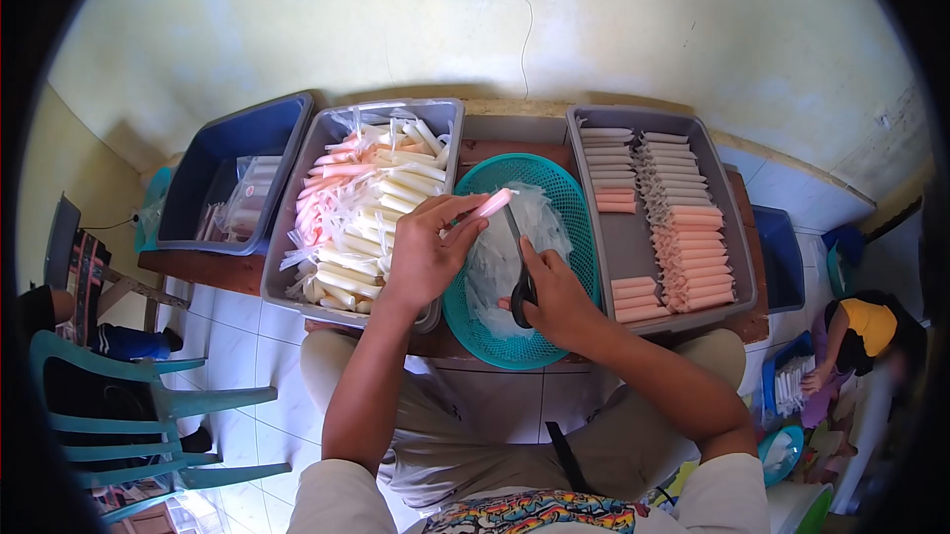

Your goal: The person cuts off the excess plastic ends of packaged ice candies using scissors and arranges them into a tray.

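Observation:
My left hand pinches a pink ice pop in a clear plastic tube, its end pointing right, above the basket. In my right hand is a pair of black-handled scissors. The blades point up toward the tip of the pink tube; whether they touch it I cannot tell. Beneath both hands sits a round teal mesh basket holding clear plastic scraps. Left of it, a grey tub is heaped with white and pink tubes that have loose plastic ends. Part of the heap is hidden by my left hand.
On the right, a grey tub holds neat rows of pink and whitish tubes. A dark blue tub stands far left. Below it is a green plastic chair. At right, another person reaches toward a blue basket.

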A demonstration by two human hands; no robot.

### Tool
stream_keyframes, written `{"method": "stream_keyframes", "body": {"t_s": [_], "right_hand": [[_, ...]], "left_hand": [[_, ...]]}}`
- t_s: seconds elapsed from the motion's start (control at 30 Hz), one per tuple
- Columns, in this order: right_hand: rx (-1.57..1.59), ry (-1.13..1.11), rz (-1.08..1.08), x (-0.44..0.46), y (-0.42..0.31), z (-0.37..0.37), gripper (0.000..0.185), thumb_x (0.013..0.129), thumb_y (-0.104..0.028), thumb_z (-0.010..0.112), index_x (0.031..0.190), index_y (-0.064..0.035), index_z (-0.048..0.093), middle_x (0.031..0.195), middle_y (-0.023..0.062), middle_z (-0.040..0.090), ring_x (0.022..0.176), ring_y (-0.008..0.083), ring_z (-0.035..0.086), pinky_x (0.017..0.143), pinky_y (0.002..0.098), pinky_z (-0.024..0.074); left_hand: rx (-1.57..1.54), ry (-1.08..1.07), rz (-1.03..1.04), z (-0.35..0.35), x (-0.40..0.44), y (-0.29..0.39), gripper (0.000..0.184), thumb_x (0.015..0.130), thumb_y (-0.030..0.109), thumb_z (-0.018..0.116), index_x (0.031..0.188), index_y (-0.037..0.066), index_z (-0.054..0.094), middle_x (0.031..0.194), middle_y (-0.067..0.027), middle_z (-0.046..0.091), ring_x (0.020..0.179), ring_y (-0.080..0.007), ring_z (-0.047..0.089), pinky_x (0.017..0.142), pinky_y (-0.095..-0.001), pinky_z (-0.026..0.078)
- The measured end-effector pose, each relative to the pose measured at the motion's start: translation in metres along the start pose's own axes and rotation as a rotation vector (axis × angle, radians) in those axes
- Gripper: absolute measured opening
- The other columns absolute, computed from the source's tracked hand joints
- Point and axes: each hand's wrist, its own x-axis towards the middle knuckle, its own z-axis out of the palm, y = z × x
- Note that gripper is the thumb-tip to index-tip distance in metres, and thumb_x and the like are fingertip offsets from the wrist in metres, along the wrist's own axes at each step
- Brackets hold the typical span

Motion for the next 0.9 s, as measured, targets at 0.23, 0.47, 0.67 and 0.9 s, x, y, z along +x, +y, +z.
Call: {"method": "stream_keyframes", "body": {"t_s": [0.23,0.47,0.67,0.9], "right_hand": [[-0.118,-0.032,0.082,0.008,0.007,0.025,0.099,0.095,-0.03,0.083,0.164,0.0133,0.026,0.13,0.0334,0.05,0.107,0.0522,0.067,0.091,0.0511,0.0582],[-0.252,-0.128,0.109,0.014,0.001,0.029,0.094,0.096,-0.025,0.078,0.16,0.0167,0.024,0.132,0.0345,0.05,0.107,0.0536,0.071,0.088,0.0532,0.0618],[-0.226,-0.111,0.102,0.015,0.012,0.038,0.092,0.094,-0.021,0.078,0.159,0.0191,0.025,0.134,0.0363,0.051,0.109,0.0546,0.07,0.093,0.0542,0.0605],[-0.154,-0.074,0.003,0.0,0.003,0.009,0.085,0.092,-0.023,0.082,0.154,0.0166,0.038,0.125,0.0331,0.063,0.11,0.0491,0.07,0.096,0.05,0.0581]], "left_hand": [[-0.041,-0.016,0.059,0.003,-0.003,0.007,0.034,0.092,0.002,0.083,0.125,0.005,0.079,0.107,-0.0128,0.081,0.089,-0.0191,0.074,0.082,-0.0322,0.058],[-0.067,-0.023,0.065,0.004,-0.003,0.007,0.037,0.092,0.0,0.083,0.128,0.005,0.078,0.112,-0.0126,0.081,0.096,-0.019,0.077,0.089,-0.0329,0.06],[-0.119,-0.035,0.056,0.008,-0.005,0.01,0.039,0.093,-0.002,0.082,0.13,0.004,0.076,0.113,-0.0105,0.082,0.097,-0.0157,0.076,0.089,-0.0319,0.061],[-0.26,-0.056,0.033,0.012,-0.008,0.011,0.032,0.093,-0.008,0.079,0.122,0.003,0.073,0.113,-0.0088,0.079,0.1,-0.0159,0.077,0.091,-0.032,0.061]]}}
